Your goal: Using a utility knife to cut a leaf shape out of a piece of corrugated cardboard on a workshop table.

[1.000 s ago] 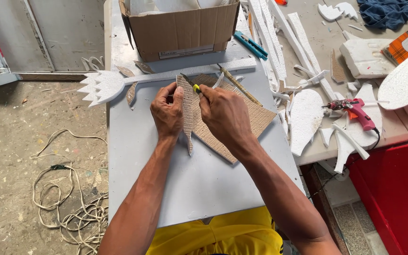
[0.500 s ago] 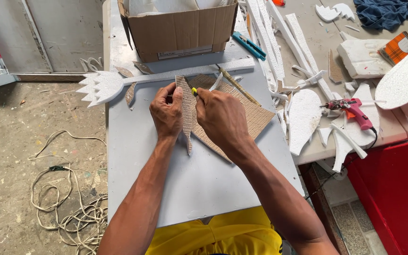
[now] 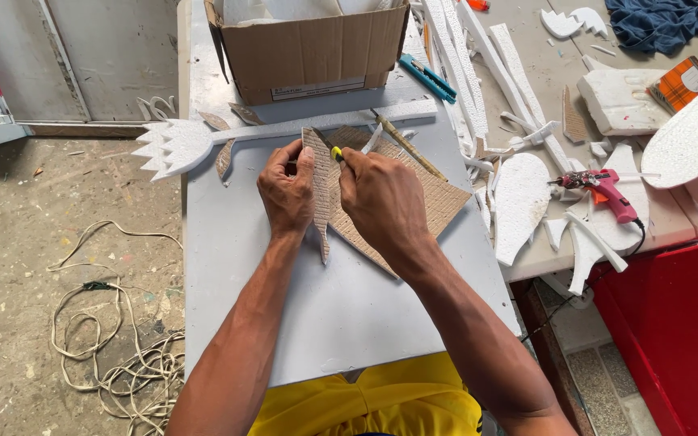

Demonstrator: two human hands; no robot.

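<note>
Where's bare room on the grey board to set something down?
Free: the grey board near the body, below the cardboard sheet and between the forearms; also its left strip under the white foam trident. Crowded: the cardboard box end and the foam-littered table right.

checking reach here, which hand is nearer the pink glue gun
Right. The right hand is on the cardboard sheet, on the side toward the glue gun; the left hand is farther, beyond it.

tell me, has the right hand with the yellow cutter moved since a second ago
No. The right hand sits at the same spot on the cardboard sheet, just below the white foam trident, as before; any shift is too slight to tell.
</note>
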